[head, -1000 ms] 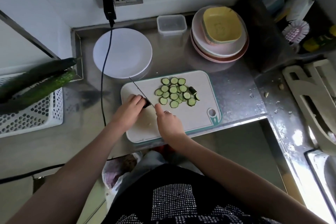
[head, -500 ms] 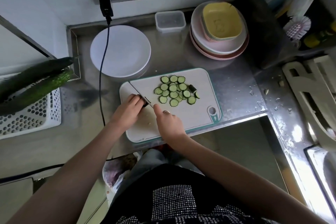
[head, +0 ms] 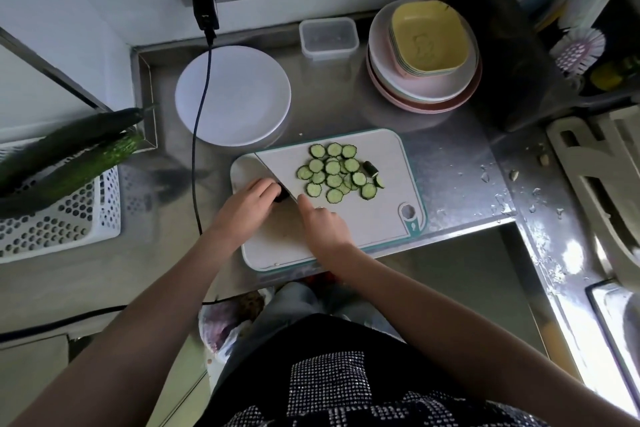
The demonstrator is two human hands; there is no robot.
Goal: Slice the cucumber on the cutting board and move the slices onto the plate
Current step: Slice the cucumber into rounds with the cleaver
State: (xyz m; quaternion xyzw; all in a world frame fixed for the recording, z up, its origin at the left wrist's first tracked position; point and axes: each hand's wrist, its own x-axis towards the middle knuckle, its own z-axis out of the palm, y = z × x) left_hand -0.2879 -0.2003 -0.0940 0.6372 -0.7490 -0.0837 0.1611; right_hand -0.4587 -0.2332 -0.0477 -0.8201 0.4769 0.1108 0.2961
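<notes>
cucumber stub (head: 282,195): dark end piece on the cutting board (head: 384,218), near its left side, the left hand (head: 247,210) curling its fingers over it. right hand (head: 323,224): fingers closed on a handle i cannot see, forefinger along the knife (head: 275,174). blade, edge-on a second ago, now lies tilted broad side up — slicing looks finished. slices (head: 337,173): heaped past the blade. plate (head: 232,95): beyond the board, bare.

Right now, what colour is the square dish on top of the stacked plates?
Yellow; the square dish shows best in the head view.
</notes>
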